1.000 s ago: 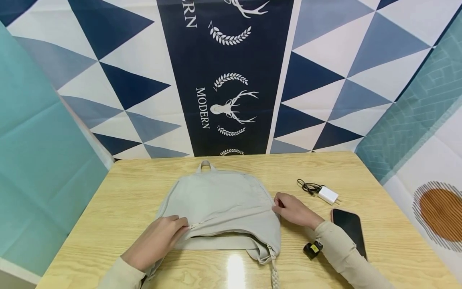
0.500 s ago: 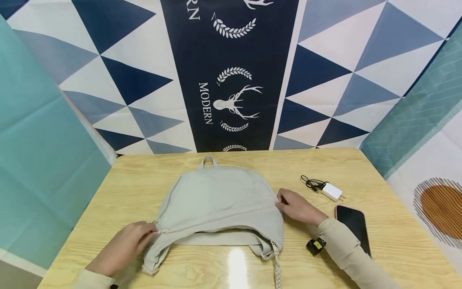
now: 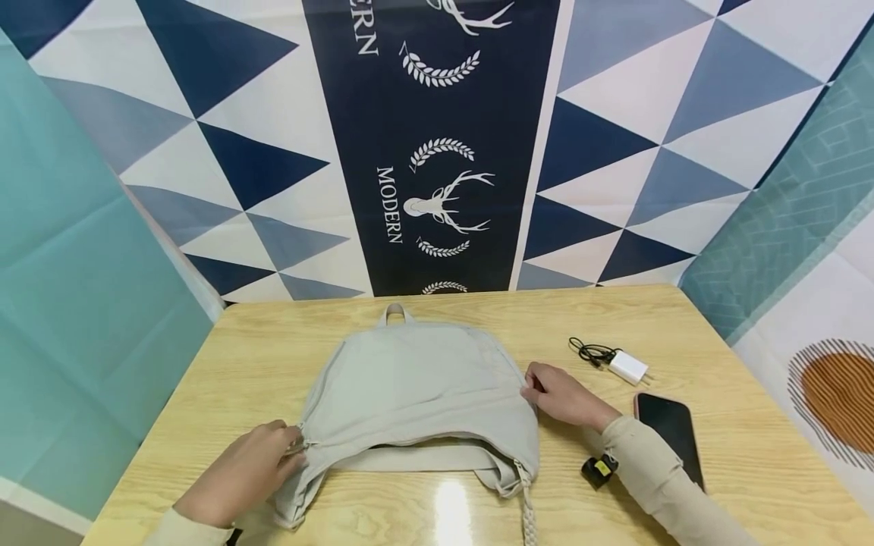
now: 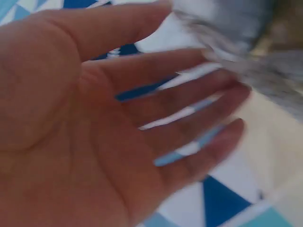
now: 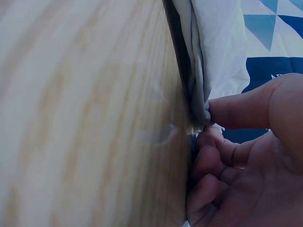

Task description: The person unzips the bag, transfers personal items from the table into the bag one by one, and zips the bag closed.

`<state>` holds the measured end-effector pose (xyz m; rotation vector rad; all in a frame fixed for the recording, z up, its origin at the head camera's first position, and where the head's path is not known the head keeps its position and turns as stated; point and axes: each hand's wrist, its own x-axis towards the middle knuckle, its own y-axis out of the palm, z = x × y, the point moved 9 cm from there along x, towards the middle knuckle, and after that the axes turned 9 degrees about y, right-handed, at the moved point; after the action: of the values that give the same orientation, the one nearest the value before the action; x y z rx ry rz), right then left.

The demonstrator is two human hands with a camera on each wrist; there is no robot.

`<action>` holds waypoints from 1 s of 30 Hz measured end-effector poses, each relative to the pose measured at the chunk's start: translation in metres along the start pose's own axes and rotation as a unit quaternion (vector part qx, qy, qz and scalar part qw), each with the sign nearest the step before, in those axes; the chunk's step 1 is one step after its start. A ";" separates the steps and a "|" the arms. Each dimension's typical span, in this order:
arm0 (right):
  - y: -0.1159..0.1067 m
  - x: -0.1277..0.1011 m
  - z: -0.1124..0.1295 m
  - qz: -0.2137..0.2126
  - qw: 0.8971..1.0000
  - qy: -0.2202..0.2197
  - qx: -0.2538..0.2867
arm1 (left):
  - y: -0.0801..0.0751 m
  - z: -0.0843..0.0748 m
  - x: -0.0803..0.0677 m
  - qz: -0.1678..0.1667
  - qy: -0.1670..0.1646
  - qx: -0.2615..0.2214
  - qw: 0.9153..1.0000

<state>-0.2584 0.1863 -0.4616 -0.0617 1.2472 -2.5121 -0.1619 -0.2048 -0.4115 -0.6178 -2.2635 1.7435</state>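
The left hand [image 3: 239, 474] pinches the small zip pull [image 3: 305, 445] at the left end of the flat, pale grey cloth bag [image 3: 416, 394]. In the left wrist view its fingers look spread and blurry, so I cannot tell how tight that grip is. The right hand [image 3: 563, 396] pinches the bag's right edge, thumb on top. The zip line runs left to right between the two hands. The bag lies in the middle of the light wooden bench [image 3: 683, 318]. The zip teeth are hard to see.
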 end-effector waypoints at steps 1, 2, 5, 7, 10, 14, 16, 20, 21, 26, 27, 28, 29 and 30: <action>0.000 -0.001 0.000 0.000 1.000 -0.002 0.001 | -0.003 -0.005 0.001 0.003 -0.003 0.003 1.000; 0.000 -0.001 0.001 0.000 1.000 -0.004 0.002 | -0.007 -0.012 0.004 0.002 0.000 0.008 1.000; 0.000 -0.002 0.002 -0.001 1.000 -0.006 0.000 | -0.023 -0.041 0.016 -0.035 0.047 0.035 0.998; 0.000 -0.003 0.003 -0.001 1.000 -0.008 -0.001 | -0.034 -0.062 0.029 -0.072 0.087 0.067 0.991; 0.000 -0.003 0.002 -0.003 1.000 -0.006 -0.006 | -0.043 -0.089 0.052 -0.129 0.137 0.139 0.972; 0.000 -0.002 0.001 -0.008 1.000 -0.001 -0.016 | -0.039 -0.109 0.083 -0.171 0.176 0.172 0.954; 0.003 -0.002 0.002 -0.007 1.000 0.000 -0.016 | -0.031 -0.111 0.095 -0.163 0.187 0.143 0.958; 0.010 -0.001 0.005 0.006 1.000 0.000 -0.012 | -0.014 -0.109 0.107 -0.123 0.194 0.089 0.969; 0.011 -0.001 0.005 0.007 1.000 0.002 -0.012 | -0.010 -0.108 0.108 -0.112 0.194 0.077 0.972; 0.005 -0.001 0.004 -0.001 1.000 0.017 -0.021 | -0.003 -0.104 0.111 -0.071 0.196 0.028 0.978; 0.004 -0.001 0.004 -0.003 1.000 0.018 -0.022 | -0.002 -0.105 0.112 -0.066 0.197 0.020 0.978; 0.002 0.000 0.003 -0.005 1.000 0.019 -0.023 | -0.002 -0.105 0.114 -0.061 0.197 0.014 0.978; 0.001 0.000 0.003 -0.006 0.999 0.020 -0.025 | -0.002 -0.105 0.115 -0.056 0.198 0.010 0.979; 0.001 0.000 0.002 -0.005 0.999 0.020 -0.026 | -0.001 -0.106 0.116 -0.050 0.198 0.008 0.979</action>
<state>-0.2581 0.1845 -0.4610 -0.0311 1.3304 -2.5010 -0.2215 -0.0609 -0.3910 -0.7563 -1.9670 1.4393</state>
